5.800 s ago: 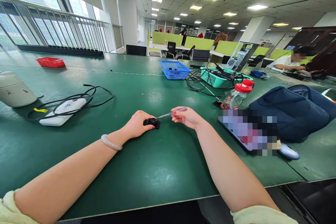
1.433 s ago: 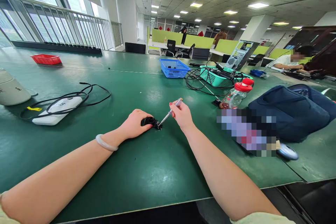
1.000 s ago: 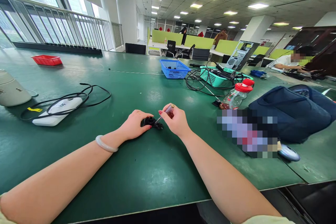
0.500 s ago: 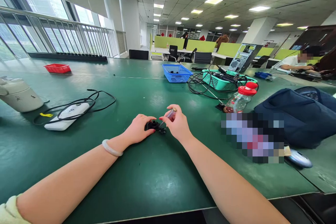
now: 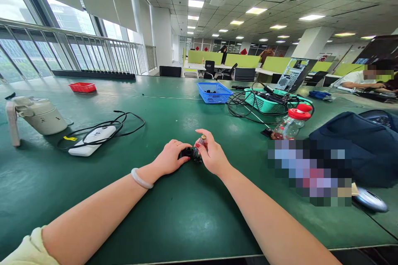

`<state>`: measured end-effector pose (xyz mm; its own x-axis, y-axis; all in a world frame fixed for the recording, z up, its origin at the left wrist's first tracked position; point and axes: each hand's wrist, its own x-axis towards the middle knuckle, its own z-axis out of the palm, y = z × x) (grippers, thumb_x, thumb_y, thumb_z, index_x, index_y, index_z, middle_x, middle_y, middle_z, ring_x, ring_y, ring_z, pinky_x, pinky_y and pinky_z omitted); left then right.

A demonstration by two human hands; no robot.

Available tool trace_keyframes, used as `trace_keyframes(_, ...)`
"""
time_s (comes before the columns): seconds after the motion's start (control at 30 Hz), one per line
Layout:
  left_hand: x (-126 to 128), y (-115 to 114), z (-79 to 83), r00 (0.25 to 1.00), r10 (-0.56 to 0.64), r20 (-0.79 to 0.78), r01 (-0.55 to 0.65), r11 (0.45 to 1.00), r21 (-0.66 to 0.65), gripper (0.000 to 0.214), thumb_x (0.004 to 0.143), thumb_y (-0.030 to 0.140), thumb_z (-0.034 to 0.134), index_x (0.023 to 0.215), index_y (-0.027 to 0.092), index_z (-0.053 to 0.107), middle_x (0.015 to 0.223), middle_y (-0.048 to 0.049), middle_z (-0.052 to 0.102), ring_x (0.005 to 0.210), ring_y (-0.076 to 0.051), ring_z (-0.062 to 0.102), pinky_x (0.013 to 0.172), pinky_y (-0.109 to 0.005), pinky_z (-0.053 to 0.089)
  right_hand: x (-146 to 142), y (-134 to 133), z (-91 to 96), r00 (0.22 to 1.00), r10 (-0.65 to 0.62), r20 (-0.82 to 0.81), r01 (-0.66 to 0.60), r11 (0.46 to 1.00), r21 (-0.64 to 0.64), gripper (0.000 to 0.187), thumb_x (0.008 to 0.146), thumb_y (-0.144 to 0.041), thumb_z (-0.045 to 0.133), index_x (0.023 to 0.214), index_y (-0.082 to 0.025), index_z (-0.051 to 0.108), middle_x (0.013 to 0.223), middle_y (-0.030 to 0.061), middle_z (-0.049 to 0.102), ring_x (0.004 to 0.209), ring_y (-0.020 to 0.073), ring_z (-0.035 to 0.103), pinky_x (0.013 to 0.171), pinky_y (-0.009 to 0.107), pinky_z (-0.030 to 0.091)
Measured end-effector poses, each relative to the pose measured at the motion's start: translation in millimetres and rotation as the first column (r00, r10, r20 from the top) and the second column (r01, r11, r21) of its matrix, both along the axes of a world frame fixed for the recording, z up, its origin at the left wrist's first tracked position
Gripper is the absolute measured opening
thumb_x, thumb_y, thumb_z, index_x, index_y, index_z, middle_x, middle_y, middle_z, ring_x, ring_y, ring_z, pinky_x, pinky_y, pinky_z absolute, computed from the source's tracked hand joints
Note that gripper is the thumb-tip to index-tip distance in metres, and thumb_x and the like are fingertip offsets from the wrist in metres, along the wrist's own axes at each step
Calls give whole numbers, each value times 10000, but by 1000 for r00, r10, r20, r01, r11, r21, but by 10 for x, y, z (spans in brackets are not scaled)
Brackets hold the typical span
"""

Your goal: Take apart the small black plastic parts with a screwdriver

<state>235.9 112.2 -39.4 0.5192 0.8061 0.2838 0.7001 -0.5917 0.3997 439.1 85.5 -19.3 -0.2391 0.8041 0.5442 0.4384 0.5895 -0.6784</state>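
Small black plastic device [image 5: 188, 153] is being pinned on the dark green worktop [image 5: 139, 219] by the left bare hand [image 5: 172, 156]: fingers being wrapped around its 9 o'clock end, parted only by its width. Long axis is running roughly 9-to-3, with the 3 o'clock end being left uncovered. Slim translucent screwdriver [image 5: 202, 140] is being pinched steeply in the right bare hand's [image 5: 213, 155] fingers, the device being kept at their 9 o'clock. Left is nearer. Tip is being hidden; contact can't be told. Versus 5.8 s ago: screwdriver is being held upright-ish instead of near-flat, gap being closed.
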Motion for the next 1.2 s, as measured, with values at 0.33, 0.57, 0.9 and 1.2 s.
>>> trace_keyframes(0.33, 8, -5, 27, 999, -1, -36, 0, 1000, -6, 342, 922, 344, 634, 1251, 258, 676, 1167, -79, 725, 1158, -290, 585, 1054, -493, 464, 64, -10, 38, 983, -152, -106, 160, 984, 77, 289, 965, -306, 512, 1247, -246, 523, 791, -8, 679, 638, 156, 640, 653, 285, 521)
trace_keyframes(0.57, 11, 5, 18, 999, 8, -42, -7, 1000, 8, 342, 892, 330, 672, 1228, 263, 686, 1146, -83, 728, 1146, -297, 593, 1042, -497, 473, 10, -65, 27, 991, -53, -119, 77, 975, 208, 222, 998, -239, 445, 1218, -258, 471, 954, 43, 738, 774, 170, 709, 774, 325, 573)
trace_keyframes(0.9, -19, 40, -38, 1000, -24, 19, 23, 999, 30, 307, 897, 355, 655, 1181, 247, 697, 1128, -85, 722, 1117, -284, 607, 1039, -500, 482, -33, -18, -17, 999, 30, 35, -32, 996, 79, 316, 958, -170, 409, 1253, -260, 475, 999, 48, 731, 821, 180, 699, 795, 340, 571)
trace_keyframes(1.2, 1, 37, -12, 999, -27, 41, 28, 999, -26, 349, 942, 362, 574, 1240, 227, 696, 1192, -101, 705, 1129, -276, 630, 1055, -485, 498, 10, 22, 6, 998, -62, 31, 62, 998, -8, 303, 932, -165, 469, 1218, -260, 491, 984, 46, 759, 881, 209, 733, 823, 366, 568)
